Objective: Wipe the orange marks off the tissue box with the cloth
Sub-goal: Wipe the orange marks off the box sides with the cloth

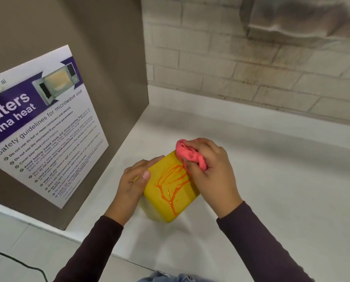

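Observation:
A yellow tissue box (159,200) stands on the white counter (271,200), tilted toward me. Wet orange marks (174,180) run in lines across its upper face and down toward the front edge. My left hand (133,184) grips the box's left side, thumb on the top face. My right hand (210,171) is closed on a bunched pink cloth (190,155) and presses it against the box's far right corner, at the upper end of the orange marks.
A brown side panel (109,68) with a microwave safety poster (43,127) rises on the left. A pale brick wall (251,64) runs behind the counter. A black cable (17,263) lies on the floor at lower left. A blurred grey object (302,17) hangs at top right.

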`<act>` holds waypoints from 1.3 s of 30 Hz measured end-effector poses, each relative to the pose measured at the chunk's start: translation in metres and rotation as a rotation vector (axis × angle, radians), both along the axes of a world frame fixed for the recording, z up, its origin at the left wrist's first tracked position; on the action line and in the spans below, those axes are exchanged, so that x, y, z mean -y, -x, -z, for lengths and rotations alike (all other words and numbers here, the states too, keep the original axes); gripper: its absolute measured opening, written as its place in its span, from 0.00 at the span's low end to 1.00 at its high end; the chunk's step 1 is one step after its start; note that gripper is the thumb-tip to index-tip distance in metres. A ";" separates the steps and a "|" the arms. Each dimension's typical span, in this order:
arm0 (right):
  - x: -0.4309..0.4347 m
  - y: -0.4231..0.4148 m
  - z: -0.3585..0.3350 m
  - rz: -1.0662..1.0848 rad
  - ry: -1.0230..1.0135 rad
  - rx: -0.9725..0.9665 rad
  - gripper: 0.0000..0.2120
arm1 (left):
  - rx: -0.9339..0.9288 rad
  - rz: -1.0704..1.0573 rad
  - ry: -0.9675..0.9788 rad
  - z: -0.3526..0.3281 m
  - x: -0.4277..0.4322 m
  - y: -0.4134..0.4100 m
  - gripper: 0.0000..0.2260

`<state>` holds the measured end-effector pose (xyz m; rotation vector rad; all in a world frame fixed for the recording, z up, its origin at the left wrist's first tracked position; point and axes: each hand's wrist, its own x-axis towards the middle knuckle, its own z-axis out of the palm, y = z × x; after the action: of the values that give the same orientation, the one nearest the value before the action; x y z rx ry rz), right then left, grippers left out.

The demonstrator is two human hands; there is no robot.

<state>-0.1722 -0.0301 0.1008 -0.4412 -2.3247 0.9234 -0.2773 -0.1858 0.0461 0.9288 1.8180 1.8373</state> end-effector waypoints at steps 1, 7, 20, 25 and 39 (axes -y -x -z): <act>0.002 0.000 0.001 0.016 -0.092 0.044 0.15 | -0.006 -0.005 0.003 0.001 0.000 0.000 0.25; 0.009 -0.008 -0.004 -0.080 -0.354 0.138 0.17 | -0.002 -0.029 -0.024 0.003 0.002 -0.002 0.17; -0.007 -0.013 0.006 0.048 -0.084 0.016 0.17 | 0.015 0.039 -0.004 0.001 -0.001 0.001 0.17; 0.005 0.001 -0.004 0.061 -0.209 0.025 0.11 | -0.044 0.054 0.011 -0.001 -0.002 -0.005 0.20; -0.007 -0.038 0.014 -0.049 -0.214 -0.036 0.12 | 0.031 0.033 -0.007 -0.001 -0.002 0.000 0.19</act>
<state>-0.1346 -0.0233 0.0870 -0.2782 -2.3784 0.6888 -0.2777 -0.1841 0.0475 0.9219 1.7681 1.8292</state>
